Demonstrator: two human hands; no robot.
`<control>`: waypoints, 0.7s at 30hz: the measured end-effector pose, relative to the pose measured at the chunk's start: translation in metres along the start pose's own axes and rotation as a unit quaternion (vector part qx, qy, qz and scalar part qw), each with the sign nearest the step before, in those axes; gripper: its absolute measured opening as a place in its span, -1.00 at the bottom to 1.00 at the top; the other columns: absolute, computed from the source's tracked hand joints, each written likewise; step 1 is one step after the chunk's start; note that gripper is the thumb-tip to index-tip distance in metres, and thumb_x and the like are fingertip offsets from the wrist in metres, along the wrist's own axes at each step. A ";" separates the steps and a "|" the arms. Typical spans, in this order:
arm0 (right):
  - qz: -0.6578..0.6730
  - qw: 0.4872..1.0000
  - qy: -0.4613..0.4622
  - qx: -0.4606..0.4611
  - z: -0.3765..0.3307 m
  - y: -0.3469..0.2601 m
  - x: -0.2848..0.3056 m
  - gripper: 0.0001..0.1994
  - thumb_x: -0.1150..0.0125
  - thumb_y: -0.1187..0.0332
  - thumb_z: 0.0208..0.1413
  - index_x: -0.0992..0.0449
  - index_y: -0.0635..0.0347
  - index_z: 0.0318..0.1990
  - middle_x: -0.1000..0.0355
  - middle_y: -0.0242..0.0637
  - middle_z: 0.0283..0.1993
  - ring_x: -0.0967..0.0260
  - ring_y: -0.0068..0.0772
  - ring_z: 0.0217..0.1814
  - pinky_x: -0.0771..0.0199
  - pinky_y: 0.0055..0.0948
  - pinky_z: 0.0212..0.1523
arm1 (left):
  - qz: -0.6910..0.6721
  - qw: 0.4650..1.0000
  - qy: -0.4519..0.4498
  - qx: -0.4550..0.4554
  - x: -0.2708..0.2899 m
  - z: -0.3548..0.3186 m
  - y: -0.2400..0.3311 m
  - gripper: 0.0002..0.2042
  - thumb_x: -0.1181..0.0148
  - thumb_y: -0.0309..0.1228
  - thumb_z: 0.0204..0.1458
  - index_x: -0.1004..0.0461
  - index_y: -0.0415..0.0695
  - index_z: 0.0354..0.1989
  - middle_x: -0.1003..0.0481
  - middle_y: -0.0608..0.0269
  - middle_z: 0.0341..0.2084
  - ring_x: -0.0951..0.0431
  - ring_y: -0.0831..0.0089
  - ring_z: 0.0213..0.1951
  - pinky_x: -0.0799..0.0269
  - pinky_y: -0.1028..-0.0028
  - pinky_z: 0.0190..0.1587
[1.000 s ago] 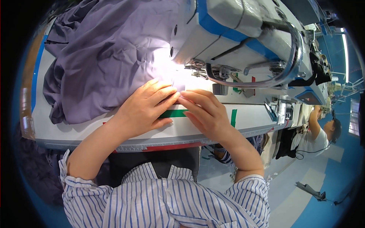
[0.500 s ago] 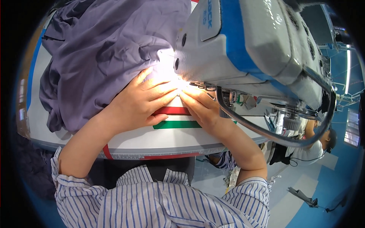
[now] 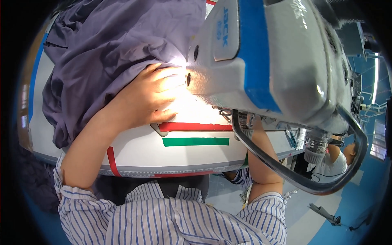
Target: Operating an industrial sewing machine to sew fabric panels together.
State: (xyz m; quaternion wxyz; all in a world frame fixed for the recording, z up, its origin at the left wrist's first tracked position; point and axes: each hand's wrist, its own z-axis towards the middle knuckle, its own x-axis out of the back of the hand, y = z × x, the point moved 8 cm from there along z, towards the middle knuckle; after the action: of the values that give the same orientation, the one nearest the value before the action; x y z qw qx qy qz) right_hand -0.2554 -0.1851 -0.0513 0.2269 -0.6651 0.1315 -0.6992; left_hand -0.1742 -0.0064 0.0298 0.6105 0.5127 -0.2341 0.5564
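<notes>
Left hand [image 3: 149, 96] fingers spread flat on purple fabric [image 3: 110, 45]; right hand hidden behind sewing machine [image 3: 277, 61].

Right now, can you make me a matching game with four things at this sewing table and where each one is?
Things:
1. purple fabric
2. green tape strip
3. left hand
4. sewing machine

Places:
A. flat on the white table, just below the red strip
B. piled over the far left of the table
C. looming large at the upper right, white and blue
D. pressing on the fabric edge beside the bright lamp glow

Pairs: 1-B, 2-A, 3-D, 4-C
</notes>
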 end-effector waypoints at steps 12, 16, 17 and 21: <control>-0.062 0.993 0.005 -0.100 -0.029 0.049 0.005 -0.66 -0.14 0.34 0.14 -0.41 0.17 0.07 -0.43 -0.23 0.05 -0.37 -0.28 0.09 -0.36 -0.43 0.06 | 0.007 0.999 0.006 0.036 0.011 -0.005 0.007 -0.72 -0.22 -0.28 -0.04 -0.53 -0.14 -0.17 -0.43 0.22 0.05 -0.24 0.27 0.25 -0.03 0.17 0.31; -0.082 0.987 0.012 -0.138 -0.041 0.060 0.014 -0.65 -0.12 0.32 0.16 -0.38 0.17 0.10 -0.41 -0.23 0.07 -0.35 -0.27 0.12 -0.33 -0.42 0.10 | 0.018 0.999 -0.026 0.032 0.002 -0.003 0.004 -0.71 -0.19 -0.29 0.00 -0.52 -0.13 -0.12 -0.41 0.19 0.08 -0.25 0.26 0.24 -0.02 0.17 0.32; -0.086 0.985 0.015 -0.147 -0.042 0.061 0.017 -0.64 -0.11 0.32 0.17 -0.37 0.17 0.10 -0.41 -0.22 0.07 -0.34 -0.27 0.12 -0.32 -0.41 0.11 | 0.012 0.999 -0.012 0.042 0.004 -0.002 0.001 -0.69 -0.18 -0.30 0.01 -0.49 -0.12 -0.08 -0.39 0.17 0.09 -0.25 0.25 0.24 -0.02 0.18 0.32; -0.104 0.978 0.034 -0.176 -0.045 0.058 0.030 -0.63 -0.09 0.30 0.18 -0.34 0.18 0.13 -0.39 -0.21 0.09 -0.32 -0.27 0.15 -0.29 -0.40 0.15 | 0.014 0.998 -0.025 0.061 0.000 -0.006 -0.007 -0.61 -0.16 -0.29 0.03 -0.42 -0.13 0.05 -0.34 0.12 0.14 -0.25 0.23 0.23 -0.04 0.25 0.32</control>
State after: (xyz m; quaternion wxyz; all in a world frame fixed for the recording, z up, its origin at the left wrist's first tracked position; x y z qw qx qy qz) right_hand -0.2921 -0.2549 -0.0574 0.0277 -0.6803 0.1905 -0.7072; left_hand -0.1694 -0.0003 0.0255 0.5641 0.5596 -0.2224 0.5650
